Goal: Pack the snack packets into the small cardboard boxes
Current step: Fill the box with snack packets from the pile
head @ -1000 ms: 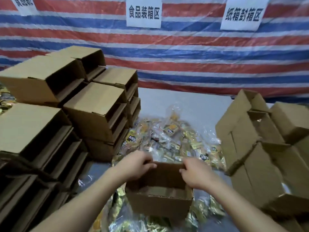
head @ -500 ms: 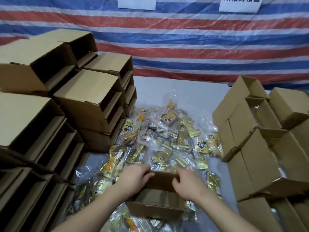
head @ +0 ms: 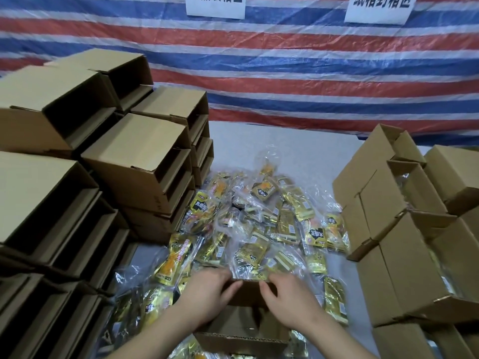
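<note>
A small open cardboard box [head: 241, 340] sits at the near edge, on top of the snack packets. My left hand [head: 207, 296] and my right hand [head: 290, 299] both grip its far wall, fingers curled over the rim. The inside of the box looks bare. A heap of gold and clear snack packets [head: 259, 224] spreads over the grey table beyond and around the box.
Stacks of empty cardboard boxes [head: 140, 161] lie on their sides at the left. More boxes [head: 404, 229], some with packets inside, stand at the right. A striped tarpaulin [head: 285, 73] with white signs hangs behind the grey table [head: 298, 146].
The box and both hands have come nearer to me and lower in view. My hands have slid closer together on the far wall.
</note>
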Demonstrator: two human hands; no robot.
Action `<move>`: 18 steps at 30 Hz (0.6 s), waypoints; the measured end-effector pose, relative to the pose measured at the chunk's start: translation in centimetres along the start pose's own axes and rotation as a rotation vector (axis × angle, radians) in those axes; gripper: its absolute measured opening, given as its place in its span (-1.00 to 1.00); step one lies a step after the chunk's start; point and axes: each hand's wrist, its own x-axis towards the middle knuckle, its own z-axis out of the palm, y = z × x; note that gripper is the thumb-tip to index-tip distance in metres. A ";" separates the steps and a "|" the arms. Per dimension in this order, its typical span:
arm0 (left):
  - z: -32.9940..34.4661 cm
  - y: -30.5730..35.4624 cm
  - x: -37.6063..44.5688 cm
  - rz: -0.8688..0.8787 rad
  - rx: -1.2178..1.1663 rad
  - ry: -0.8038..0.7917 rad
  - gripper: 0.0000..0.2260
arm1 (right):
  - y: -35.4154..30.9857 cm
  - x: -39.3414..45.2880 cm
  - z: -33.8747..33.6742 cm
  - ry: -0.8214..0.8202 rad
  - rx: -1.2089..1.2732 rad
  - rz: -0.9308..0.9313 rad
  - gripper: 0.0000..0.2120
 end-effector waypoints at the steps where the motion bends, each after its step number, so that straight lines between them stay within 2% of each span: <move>1: -0.1 0.1 0.0 -0.010 -0.026 0.004 -0.57 | 0.1 0.0 -0.1 0.007 0.004 0.004 -0.61; 5: -1.5 0.3 0.6 -0.103 -0.204 0.021 -0.54 | 0.4 0.2 -0.7 0.032 0.047 0.014 -0.50; 11: -3.4 -1.1 5.5 -0.236 -0.306 0.069 -0.61 | 0.7 1.7 -1.1 0.012 0.102 0.030 -0.56; 18: -2.5 -1.0 10.3 -0.222 -0.311 -0.009 -0.68 | 1.9 4.2 -1.5 -0.033 0.219 0.092 -0.54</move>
